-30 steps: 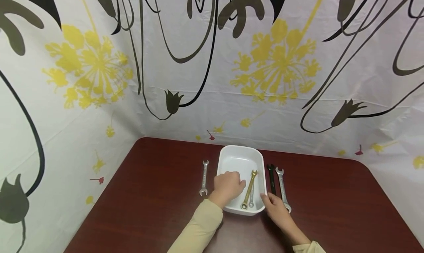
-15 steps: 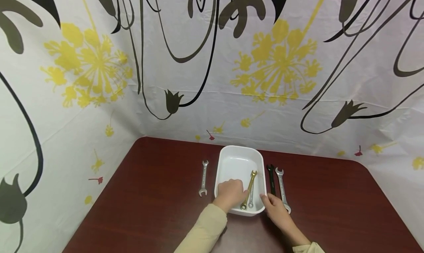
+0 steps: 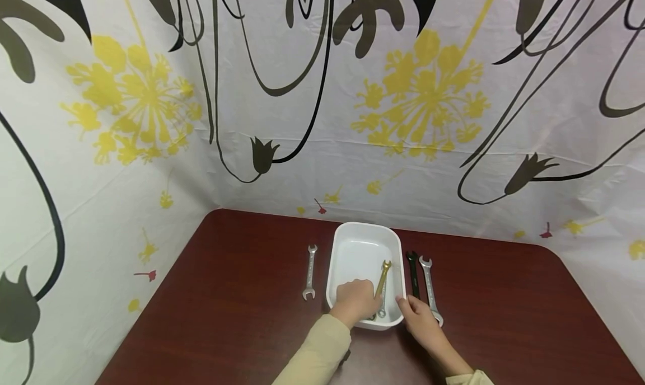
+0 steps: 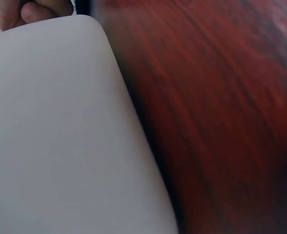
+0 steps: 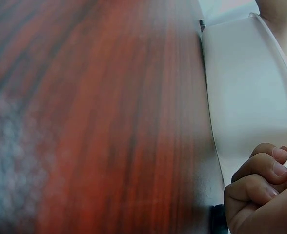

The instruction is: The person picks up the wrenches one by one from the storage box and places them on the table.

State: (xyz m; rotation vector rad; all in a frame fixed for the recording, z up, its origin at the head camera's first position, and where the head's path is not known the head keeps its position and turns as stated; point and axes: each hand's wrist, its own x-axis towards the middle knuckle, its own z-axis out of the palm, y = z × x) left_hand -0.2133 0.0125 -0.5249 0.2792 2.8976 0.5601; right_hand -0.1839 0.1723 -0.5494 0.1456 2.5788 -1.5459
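A white tray [image 3: 347, 245] holds a gold wrench [image 3: 385, 270] and a thinner silver wrench [image 3: 382, 312] side by side. My left hand [image 3: 356, 301] reaches over the tray's near side, fingers bent down, and covers the lower part of the gold wrench; I cannot tell whether it grips it. With bent fingers [image 5: 263, 170], my right hand [image 3: 420, 318] holds the tray's right rim near the front corner. The left wrist view is mostly the tray's outer wall [image 4: 70, 122].
A silver open-ended wrench [image 3: 309, 273] lies left of the tray. To its right lie a black wrench [image 3: 413, 273] and a larger silver wrench [image 3: 429, 284], partly behind my right hand. The dark red table [image 3: 242, 295] meets a patterned cloth [image 3: 302, 122] at the back.
My left hand has moved toward the tray's near side and right, over the gold wrench. My right hand stays at the rim, and the wrenches look unmoved.
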